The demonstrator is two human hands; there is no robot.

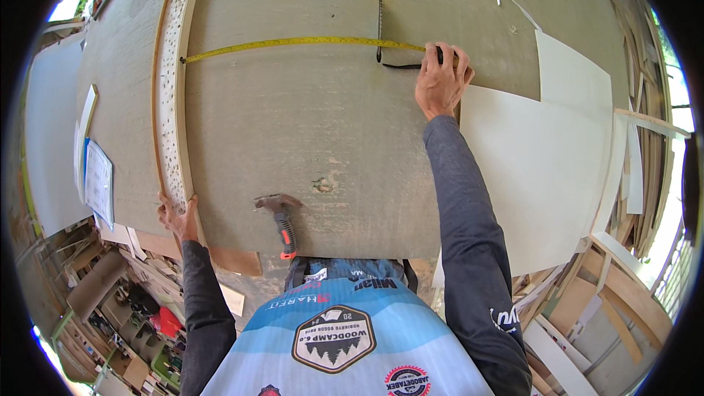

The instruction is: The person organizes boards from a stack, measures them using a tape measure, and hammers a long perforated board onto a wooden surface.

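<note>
My right hand is closed around the case of a tape measure, most of which my fingers hide. Its yellow blade stretches left across the table, and the end meets the edge of a long, narrow board with a speckled pale face. Near that board's close end, my left hand grips it, thumb on the right edge and fingers on the left. A thin dark saw blade lies under the tape, crossing it. Between my arms rests a claw hammer with a black and red handle.
The wide greenish-grey worktable spans the view. White sheet panels lie at its right side. Papers in a blue-edged sleeve sit at the left edge. Wood offcuts are stacked at lower right, and shelves with scraps stand at lower left.
</note>
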